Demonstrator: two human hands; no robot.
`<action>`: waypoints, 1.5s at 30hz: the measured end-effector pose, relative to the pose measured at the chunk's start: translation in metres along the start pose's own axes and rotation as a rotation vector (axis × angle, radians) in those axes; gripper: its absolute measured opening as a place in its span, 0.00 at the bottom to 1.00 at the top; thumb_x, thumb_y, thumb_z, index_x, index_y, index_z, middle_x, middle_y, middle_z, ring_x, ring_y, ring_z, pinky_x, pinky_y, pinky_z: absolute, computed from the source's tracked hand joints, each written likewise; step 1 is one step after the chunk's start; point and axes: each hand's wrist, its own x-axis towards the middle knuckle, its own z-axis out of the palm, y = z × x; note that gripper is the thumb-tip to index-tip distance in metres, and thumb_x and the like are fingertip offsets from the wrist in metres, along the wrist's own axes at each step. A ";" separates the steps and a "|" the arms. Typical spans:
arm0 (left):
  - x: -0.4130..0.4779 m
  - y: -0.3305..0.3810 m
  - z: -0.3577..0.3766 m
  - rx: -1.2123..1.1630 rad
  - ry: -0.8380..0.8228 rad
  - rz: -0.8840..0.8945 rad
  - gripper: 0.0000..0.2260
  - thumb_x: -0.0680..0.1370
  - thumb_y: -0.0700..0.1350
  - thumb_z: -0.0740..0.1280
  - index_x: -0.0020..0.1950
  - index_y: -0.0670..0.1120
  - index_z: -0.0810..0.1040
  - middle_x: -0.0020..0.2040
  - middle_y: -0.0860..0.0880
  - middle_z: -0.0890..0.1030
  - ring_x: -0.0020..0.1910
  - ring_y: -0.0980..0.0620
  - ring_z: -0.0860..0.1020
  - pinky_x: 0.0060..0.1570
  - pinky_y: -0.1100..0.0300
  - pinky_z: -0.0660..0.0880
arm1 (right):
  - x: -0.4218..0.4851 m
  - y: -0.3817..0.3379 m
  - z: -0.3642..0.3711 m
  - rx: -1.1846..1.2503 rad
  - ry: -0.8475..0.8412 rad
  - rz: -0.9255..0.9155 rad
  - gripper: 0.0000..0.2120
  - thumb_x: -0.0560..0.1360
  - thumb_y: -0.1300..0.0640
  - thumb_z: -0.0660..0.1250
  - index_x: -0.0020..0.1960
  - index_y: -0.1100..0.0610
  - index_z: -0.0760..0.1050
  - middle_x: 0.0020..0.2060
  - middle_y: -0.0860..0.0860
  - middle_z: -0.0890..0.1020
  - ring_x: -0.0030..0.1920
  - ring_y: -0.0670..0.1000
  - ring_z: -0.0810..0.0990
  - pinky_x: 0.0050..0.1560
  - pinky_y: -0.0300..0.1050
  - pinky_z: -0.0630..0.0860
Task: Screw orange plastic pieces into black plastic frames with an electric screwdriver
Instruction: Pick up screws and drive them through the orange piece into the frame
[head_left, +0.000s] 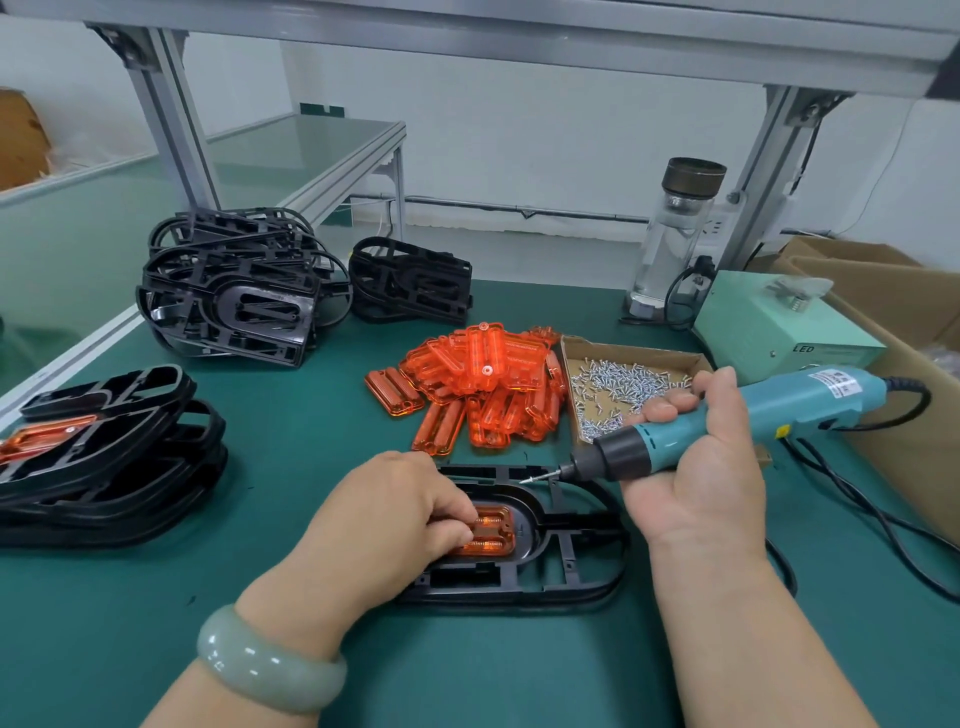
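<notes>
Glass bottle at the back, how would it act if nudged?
The bottle stands tall and narrow, so it probably tips easily. Its clear smooth wall looks slippery and breakable. The wide dark cap may make it top-heavy.

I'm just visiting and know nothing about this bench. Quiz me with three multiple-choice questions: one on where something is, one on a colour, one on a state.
1. Where do the loose screws lie?
A) in the cardboard tray beside the orange pile
B) in a glass bottle
C) on the stacked frames

2. What colour is the electric screwdriver?
A) red
B) teal
C) yellow

3. How is the orange piece under the left hand?
A) lifted in the air
B) lying in the pile
C) seated in the black frame

Answers: 1 A, silver screws fill the tray; 2 B, the casing in the right hand is teal; 3 C, the hand holds it down in the frame's recess.
</notes>
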 end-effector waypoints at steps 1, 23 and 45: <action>0.000 0.001 0.001 0.022 0.001 0.010 0.06 0.73 0.51 0.70 0.47 0.60 0.82 0.42 0.55 0.77 0.47 0.54 0.73 0.49 0.55 0.72 | 0.000 0.000 0.000 -0.020 -0.001 -0.006 0.08 0.78 0.52 0.68 0.44 0.52 0.70 0.28 0.44 0.74 0.26 0.43 0.72 0.32 0.34 0.72; -0.003 0.009 0.009 0.071 -0.022 -0.005 0.08 0.75 0.54 0.67 0.52 0.60 0.82 0.43 0.58 0.72 0.45 0.57 0.73 0.49 0.57 0.73 | -0.008 0.002 0.001 -0.262 -0.174 -0.128 0.07 0.79 0.57 0.67 0.43 0.53 0.71 0.27 0.48 0.72 0.25 0.46 0.70 0.28 0.36 0.70; -0.003 0.010 0.009 0.075 -0.016 0.003 0.07 0.75 0.53 0.66 0.50 0.60 0.82 0.42 0.58 0.72 0.43 0.57 0.72 0.47 0.58 0.73 | -0.020 0.008 0.005 -0.386 -0.420 -0.225 0.04 0.74 0.56 0.65 0.48 0.54 0.74 0.27 0.47 0.73 0.26 0.46 0.71 0.30 0.38 0.71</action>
